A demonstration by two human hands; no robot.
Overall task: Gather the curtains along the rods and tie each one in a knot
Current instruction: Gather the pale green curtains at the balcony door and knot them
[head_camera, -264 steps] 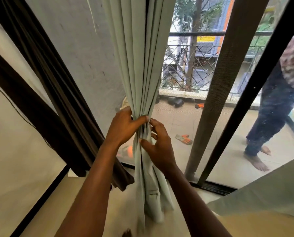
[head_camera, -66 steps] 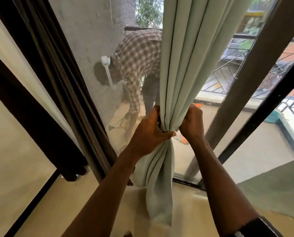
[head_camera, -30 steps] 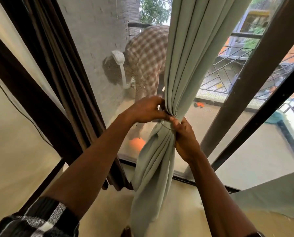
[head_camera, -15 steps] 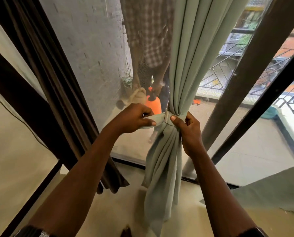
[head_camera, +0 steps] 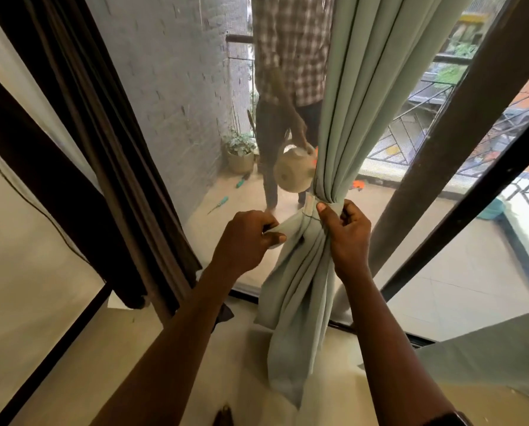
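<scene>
GLASS DOOR, CURTAIN-TYING: My 2 hands work on 1 pale green curtain (head_camera: 346, 96), which hangs at the centre of the scene just inside the glass, gathered into a tight bundle of folds. 1 strip (head_camera: 292, 224) of the same green cloth is wrapped around the bundle at its narrowest point and runs out to the left. My left hand (head_camera: 244, 241) pinches the free end of that strip between thumb and curled fingers, left of the bundle and a little nearer to me. My right hand (head_camera: 347, 235) is closed on the bundle at the wrap, with the thumb pressed on the strip and the fingers curled at the right side of the folds. Below both hands the curtain hangs loose toward the pale floor (head_camera: 152, 358); whether its tip touches the floor I cannot tell.

To the left hangs 1 dark brown curtain (head_camera: 109, 142), well apart from the green one. 2 dark frame bars (head_camera: 459, 133) slant up on the right. At the near right lies 1 more sheet of pale green cloth (head_camera: 487, 361).

Beyond the glass, 1 person in a checked shirt (head_camera: 290, 47) stands on the balcony holding 1 round tan pot (head_camera: 292, 175), partly hidden behind the green curtain. 1 potted plant (head_camera: 240, 155) stands by the grey brick wall (head_camera: 177, 87), and 2 teal-handled tools (head_camera: 221, 204) lie on the balcony floor near it. 1 metal railing (head_camera: 447, 59) runs along the far edge.
</scene>
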